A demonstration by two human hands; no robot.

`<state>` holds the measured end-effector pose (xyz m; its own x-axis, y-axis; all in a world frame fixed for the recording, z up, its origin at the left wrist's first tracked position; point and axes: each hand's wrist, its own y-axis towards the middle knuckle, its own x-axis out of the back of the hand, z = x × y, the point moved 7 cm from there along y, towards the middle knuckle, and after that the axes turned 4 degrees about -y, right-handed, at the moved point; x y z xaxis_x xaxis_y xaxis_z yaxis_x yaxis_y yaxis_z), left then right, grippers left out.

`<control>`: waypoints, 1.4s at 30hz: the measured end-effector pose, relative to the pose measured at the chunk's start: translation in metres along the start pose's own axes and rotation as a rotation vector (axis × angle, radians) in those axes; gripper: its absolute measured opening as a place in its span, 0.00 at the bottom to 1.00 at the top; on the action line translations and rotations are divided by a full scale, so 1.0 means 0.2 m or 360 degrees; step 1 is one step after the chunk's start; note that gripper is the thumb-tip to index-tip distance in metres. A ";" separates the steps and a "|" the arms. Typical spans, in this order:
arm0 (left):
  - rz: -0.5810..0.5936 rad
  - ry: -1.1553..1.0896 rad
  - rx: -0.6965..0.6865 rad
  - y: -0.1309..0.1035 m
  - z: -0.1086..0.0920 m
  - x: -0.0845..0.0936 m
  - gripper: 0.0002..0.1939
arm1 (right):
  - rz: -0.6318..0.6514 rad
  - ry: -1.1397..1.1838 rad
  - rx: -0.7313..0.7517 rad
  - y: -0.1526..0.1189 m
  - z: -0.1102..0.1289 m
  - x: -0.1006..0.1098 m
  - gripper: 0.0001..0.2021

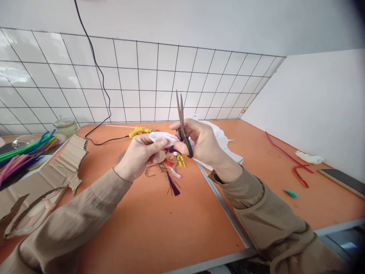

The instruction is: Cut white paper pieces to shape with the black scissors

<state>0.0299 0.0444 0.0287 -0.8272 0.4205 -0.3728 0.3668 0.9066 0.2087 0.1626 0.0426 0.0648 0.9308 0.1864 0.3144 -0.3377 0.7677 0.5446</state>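
Observation:
Between the thumb and fingers of my left hand (pixel 141 154) is a folded piece of pale pinkish-white cloth (pixel 163 137). My right hand (pixel 201 139) holds a pair of scissors (pixel 180 110) with black handles, blades pointing up and slightly parted. The right thumb and fingertips also meet the cloth's right end, where it looks gathered. Below the hands lie a dark purple tassel (pixel 172 183), a bent yellow pipe cleaner (pixel 181 161), and a small heap of brown, red and white scraps. A round brown piece is partly hidden behind my left hand.
A yellow hot glue gun (pixel 139 131) with a black cord lies behind my left hand. Cut cardboard (pixel 67 156) and colourful pipe cleaners (pixel 28 152) are at left. White sheet material (pixel 219 139) lies behind my right hand. Farther right are red pipe cleaners (pixel 300 177) and a dark flat object (pixel 343 180).

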 end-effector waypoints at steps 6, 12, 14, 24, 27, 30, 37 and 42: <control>-0.0132 -0.0081 0.0130 -0.01 0.03 0.02 0.08 | 0.0017 -0.0006 0.0054 0.01 0.00 0.00 0.15; -0.0144 -0.0109 0.0174 -0.02 0.04 -0.01 0.09 | -0.0036 -0.0039 -0.0026 0.01 -0.02 0.03 0.13; -0.0092 -0.0065 0.0212 -0.02 0.05 -0.02 0.10 | -0.0046 -0.0062 -0.0012 0.01 -0.01 0.03 0.12; -0.0255 0.0329 -0.0189 -0.02 -0.03 0.03 0.09 | -0.0032 -0.0070 0.0113 0.01 0.01 0.04 0.14; -0.0276 0.0362 -0.0264 -0.01 -0.06 0.05 0.10 | -0.0051 -0.0084 0.0053 0.01 0.01 0.06 0.15; -0.0249 0.0315 -0.0338 -0.01 -0.09 0.07 0.10 | -0.0023 -0.0039 -0.0271 0.02 -0.05 0.06 0.18; -0.0192 0.0405 -0.0422 -0.02 -0.17 0.05 0.06 | -0.0201 0.0121 -0.0170 0.01 -0.05 0.06 0.17; -0.0213 0.0539 -0.0422 -0.03 -0.15 0.02 0.06 | -0.0537 -0.0111 0.0262 -0.07 0.10 0.10 0.13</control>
<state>0.0120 0.0399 0.0541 -0.9688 0.2248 -0.1047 0.1619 0.8931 0.4198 0.1833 0.0240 0.0785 0.9836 -0.1068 0.1451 -0.0369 0.6688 0.7425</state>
